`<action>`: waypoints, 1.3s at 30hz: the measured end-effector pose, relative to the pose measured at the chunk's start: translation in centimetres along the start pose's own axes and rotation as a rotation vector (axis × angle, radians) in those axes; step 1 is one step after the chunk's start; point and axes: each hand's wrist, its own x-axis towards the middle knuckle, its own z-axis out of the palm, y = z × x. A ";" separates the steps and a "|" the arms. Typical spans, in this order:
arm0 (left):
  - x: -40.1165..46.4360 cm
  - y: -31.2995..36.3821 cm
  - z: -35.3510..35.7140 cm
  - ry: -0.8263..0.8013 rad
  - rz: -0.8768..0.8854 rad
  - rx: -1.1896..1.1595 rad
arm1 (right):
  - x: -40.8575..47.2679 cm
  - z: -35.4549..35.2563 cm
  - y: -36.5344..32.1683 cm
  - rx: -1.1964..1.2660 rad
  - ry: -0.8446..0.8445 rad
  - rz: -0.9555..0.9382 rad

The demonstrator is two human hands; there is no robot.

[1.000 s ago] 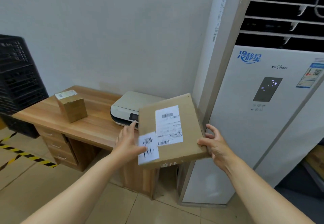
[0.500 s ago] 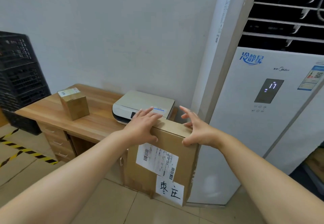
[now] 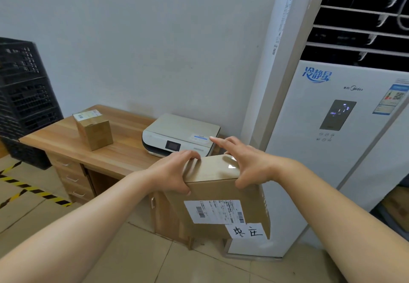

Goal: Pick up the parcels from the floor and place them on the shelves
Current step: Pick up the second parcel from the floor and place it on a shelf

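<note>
I have my left hand (image 3: 174, 172) and right hand (image 3: 243, 163) grasping the parcel (image 3: 223, 196) by its top edge; best carry it upright, clear of the near desk (image 3: 66, 141).

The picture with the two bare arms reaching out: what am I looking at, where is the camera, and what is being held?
There is no machine here. A person wears a wide-angle camera on the head, looking forward and down, so the two arms coming in from the bottom are that person's own. The left hand and the right hand both grip the top edge of a flat cardboard parcel, which hangs upright. Its front carries a printed shipping label and a white slip with handwriting. Behind it stands a wooden desk against the wall. On the desk are a small cardboard box and a white printer. To the right is a tall white air conditioner; to the far left, stacked black crates.
</note>
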 end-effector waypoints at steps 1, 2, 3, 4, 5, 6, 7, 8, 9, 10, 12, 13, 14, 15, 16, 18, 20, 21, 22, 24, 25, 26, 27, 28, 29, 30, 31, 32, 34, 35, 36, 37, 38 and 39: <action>-0.1 0.0 0.0 0.006 -0.003 -0.015 | 0.0 -0.1 0.0 -0.013 0.014 0.003; -0.2 -0.1 -0.1 0.016 -0.010 -0.031 | -0.1 -0.2 0.0 -0.015 0.038 0.010; -0.3 -0.2 -0.1 0.028 -0.024 -0.050 | -0.1 -0.3 0.1 -0.009 0.075 0.020; -0.4 -0.4 -0.1 0.042 -0.044 -0.073 | -0.1 -0.2 0.1 -0.002 0.135 0.028; -0.6 -0.6 -0.1 0.056 -0.071 -0.102 | -0.1 0.0 0.2 0.001 0.217 0.034; -0.8 -0.9 0.0 0.068 -0.107 -0.145 | 0.0 0.4 0.4 0.005 0.306 0.045; -0.9 -1.2 0.1 0.077 -0.151 -0.207 | -0.1 0.8 0.6 0.022 0.388 0.067; -1.1 -1.6 0.2 0.086 -0.196 -0.283 | -0.1 1.3 0.9 0.055 0.453 0.100; -1.3 -2.0 0.2 0.097 -0.234 -0.364 | -0.2 1.9 1.3 0.093 0.500 0.137; -1.4 -2.4 0.3 0.113 -0.263 -0.451 | -0.4 2.4 1.7 0.123 0.530 0.170; -1.7 -3.0 0.5 0.158 -0.307 -0.620 | -0.6 3.7 2.5 0.152 0.556 0.230; -1.9 -3.2 0.7 0.185 -0.325 -0.694 | -0.8 4.3 2.8 0.170 0.564 0.258; -2.0 -3.4 0.8 0.210 -0.340 -0.761 | -0.9 5.0 3.0 0.193 0.576 0.281; -2.1 -3.5 0.9 0.234 -0.355 -0.821 | -1.0 5.6 3.2 0.222 0.590 0.302; -2.1 -3.6 1.0 0.256 -0.371 -0.876 | -1.0 6.1 3.3 0.253 0.604 0.320; -2.1 -3.8 1.1 0.292 -0.417 -0.981 | -1.0 7.0 3.4 0.321 0.614 0.351; -2.1 -4.1 1.4 0.316 -0.465 -1.069 | -0.9 7.8 3.3 0.403 0.597 0.380; -2.2 -4.2 1.5 0.324 -0.485 -1.105 | -0.8 8.2 3.2 0.452 0.586 0.390; -2.2 -4.3 1.6 0.332 -0.502 -1.139 | -0.7 8.5 3.1 0.503 0.575 0.395; -2.2 -4.5 2.0 0.352 -0.528 -1.201 | -0.6 9.0 3.0 0.598 0.556 0.391; -2.2 -4.5 2.1 0.362 -0.539 -1.228 | -0.5 9.1 2.9 0.631 0.551 0.382; -2.2 -4.4 2.2 0.370 -0.548 -1.252 | -0.4 9.2 2.8 0.657 0.548 0.369; -2.2 -4.3 2.4 0.376 -0.557 -1.271 | -0.4 9.1 2.7 0.678 0.545 0.350; -2.2 -4.2 2.5 0.386 -0.565 -1.286 | -0.2 9.1 2.6 0.694 0.542 0.324; -2.2 -4.1 2.6 0.394 -0.569 -1.295 | -0.1 9.0 2.4 0.702 0.541 0.295; -2.3 -3.8 2.7 0.401 -0.567 -1.304 | 0.1 8.9 2.4 0.702 0.544 0.272; -2.5 -3.7 2.7 0.412 -0.561 -1.309 | 0.3 8.8 2.3 0.695 0.549 0.256; -2.6 -3.6 2.8 0.431 -0.557 -1.307 | 0.5 8.7 2.3 0.683 0.552 0.245; -2.9 -3.7 3.1 0.461 -0.531 -1.272 | 1.0 8.7 2.4 0.658 0.546 0.227; -3.1 -3.7 3.1 0.466 -0.509 -1.243 | 1.3 8.8 2.4 0.660 0.538 0.215; -3.2 -3.8 3.2 0.470 -0.488 -1.209 | 1.6 8.9 2.4 0.669 0.529 0.204; -3.4 -4.0 3.2 0.469 -0.474 -1.172 | 2.0 9.0 2.5 0.678 0.520 0.193; -3.5 -4.2 3.3 0.475 -0.470 -1.134 | 2.3 9.2 2.5 0.684 0.510 0.185; -3.7 -4.2 3.3 0.493 -0.471 -1.099 | 2.7 9.3 2.5 0.687 0.498 0.175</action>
